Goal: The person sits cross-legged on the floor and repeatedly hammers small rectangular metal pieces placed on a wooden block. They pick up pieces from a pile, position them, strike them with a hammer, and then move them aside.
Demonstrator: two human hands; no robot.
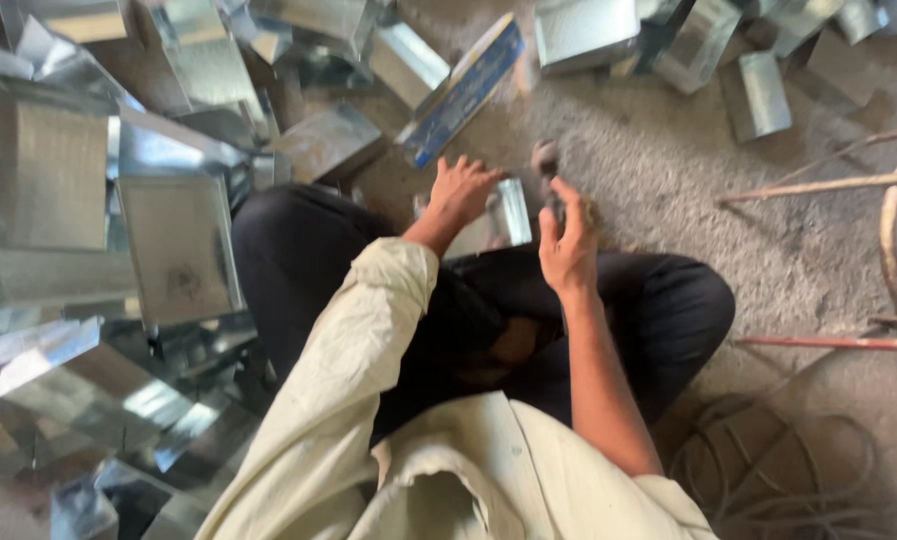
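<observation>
One flat, oblong blue package (463, 90) is seen lying tilted on the grey floor near the top centre, among pieces of sheet metal. Its long face is blue with a pale yellowish edge, and small light markings are printed on it, blurred beyond telling. No other packages, labels, signs or screens are shown.

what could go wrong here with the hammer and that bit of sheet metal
The left hand presses on the small sheet metal piece right beside where the right hand swings a blurred hammer, so a missed blow could hit the fingers. Both hands are bare, and the cut edges may slice them. Loose metal pieces crowd the person's left knee, so a shift of the leg could catch an edge.
</observation>
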